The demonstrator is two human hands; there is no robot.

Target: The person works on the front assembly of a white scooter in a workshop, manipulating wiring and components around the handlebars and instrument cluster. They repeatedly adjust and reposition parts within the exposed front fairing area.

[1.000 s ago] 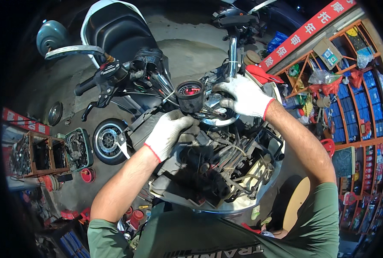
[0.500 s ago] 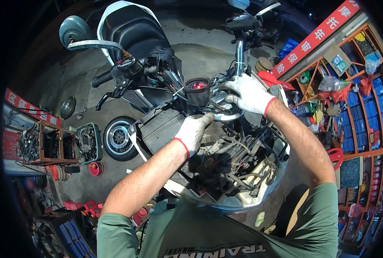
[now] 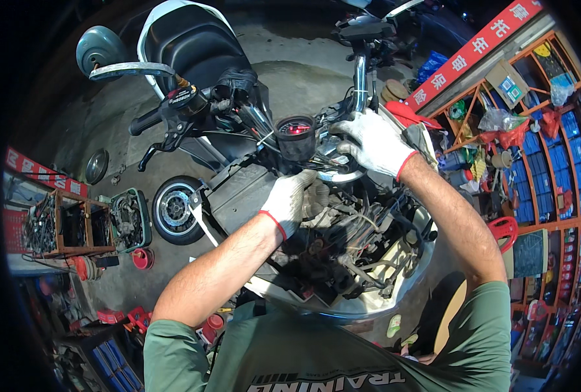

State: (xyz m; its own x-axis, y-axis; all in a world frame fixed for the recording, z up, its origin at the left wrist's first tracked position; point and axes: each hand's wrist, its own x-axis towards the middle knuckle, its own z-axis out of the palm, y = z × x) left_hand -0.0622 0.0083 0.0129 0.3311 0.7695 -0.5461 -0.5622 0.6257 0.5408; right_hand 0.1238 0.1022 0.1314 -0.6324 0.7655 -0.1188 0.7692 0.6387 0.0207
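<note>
A round black gauge with a red-lit dial sits amid the exposed wiring of a stripped white scooter front. Just below it is my left hand, in a white knit glove, its fingers bent around something I cannot make out at the housing. My gloved right hand is right of the gauge, thumb and forefinger curved and apart, touching parts beside the chrome handlebar stem; its fingertips are partly hidden.
A black seat and handlebar grip lie beyond, upper left. A loose wheel, wooden crate and green case are at left. Orange shelving with blue bins lines the right; a red banner runs above.
My left hand has shifted rightward beneath the gauge since a second ago. My right hand stays at nearly the same spot beside it. The whole view has moved slightly.
</note>
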